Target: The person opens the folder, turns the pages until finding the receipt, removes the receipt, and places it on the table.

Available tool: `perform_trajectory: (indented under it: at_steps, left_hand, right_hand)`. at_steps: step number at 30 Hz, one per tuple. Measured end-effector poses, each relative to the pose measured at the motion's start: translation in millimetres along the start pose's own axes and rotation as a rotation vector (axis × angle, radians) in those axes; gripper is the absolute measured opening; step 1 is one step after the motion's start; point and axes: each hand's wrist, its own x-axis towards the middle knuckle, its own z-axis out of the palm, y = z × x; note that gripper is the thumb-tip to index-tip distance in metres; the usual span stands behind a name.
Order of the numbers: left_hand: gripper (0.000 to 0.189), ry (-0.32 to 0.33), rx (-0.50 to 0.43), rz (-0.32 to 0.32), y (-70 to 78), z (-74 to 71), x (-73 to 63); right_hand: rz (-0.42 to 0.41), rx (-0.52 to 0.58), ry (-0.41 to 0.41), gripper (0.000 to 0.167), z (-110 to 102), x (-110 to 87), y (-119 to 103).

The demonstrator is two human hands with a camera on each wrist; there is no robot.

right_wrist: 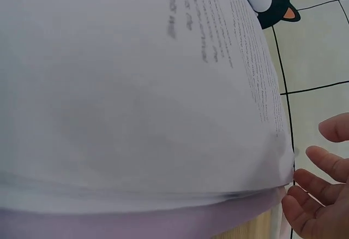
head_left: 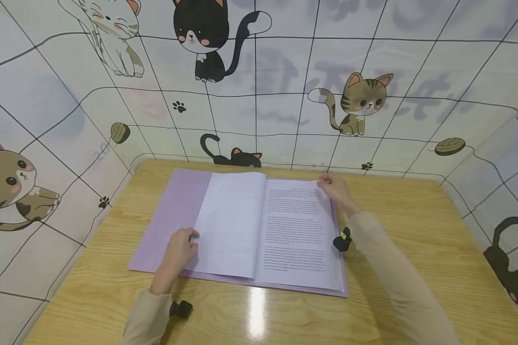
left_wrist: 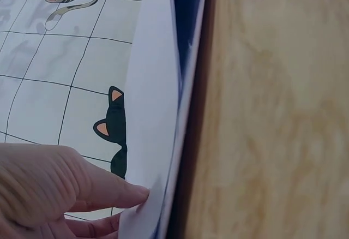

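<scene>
A purple folder [head_left: 172,211] lies spread on the wooden table, holding white sheets. On its left half is a blank white page [head_left: 229,225]; on the right is a page of printed text [head_left: 298,235]. My left hand [head_left: 179,254] rests at the blank page's outer edge, its thumb [left_wrist: 136,194] touching the paper in the left wrist view. At the printed page's far right corner is my right hand [head_left: 336,191]. In the right wrist view its fingers [right_wrist: 313,195] touch the corner, with the thumb [right_wrist: 335,128] held apart from them.
The wooden table [head_left: 406,268] extends around the folder on both sides and in front. Behind it stands a white wall covering [head_left: 280,115] with grid lines and cartoon cats. Black wrist devices show beside both sleeves.
</scene>
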Motion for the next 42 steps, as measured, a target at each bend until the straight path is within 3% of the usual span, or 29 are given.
perform_trajectory:
  at_steps: [3,7,20,29,36,42]
  left_hand:
    - [0.016,-0.014,0.008,-0.031,0.2,-1.7,0.7]
    - [0.015,-0.029,0.005,-0.058,-0.3,-2.8,2.0]
    - [0.029,-0.066,-0.063,0.041,-5.2,0.3,4.4]
    - [0.038,-0.15,-0.105,0.048,-15.3,-2.8,7.4]
    - [0.044,-0.176,-0.124,0.045,-16.9,-4.2,8.3]
    - [0.044,-0.172,-0.133,0.048,-16.6,-4.5,7.8]
  right_hand:
    - [0.01,0.0,-0.006,0.047,-5.5,-13.4,-17.9]
    - [0.003,-0.036,-0.001,0.044,-8.4,-18.4,-23.7]
    - [0.012,0.039,0.041,0.039,-7.4,-11.0,-19.3]
    - [0.044,0.167,0.108,0.041,-11.7,-13.2,-23.3]
    - [0.059,0.248,0.051,0.044,-17.7,-18.7,-20.9]
    - [0.09,0.335,-0.045,0.047,-22.3,-28.6,-23.9]
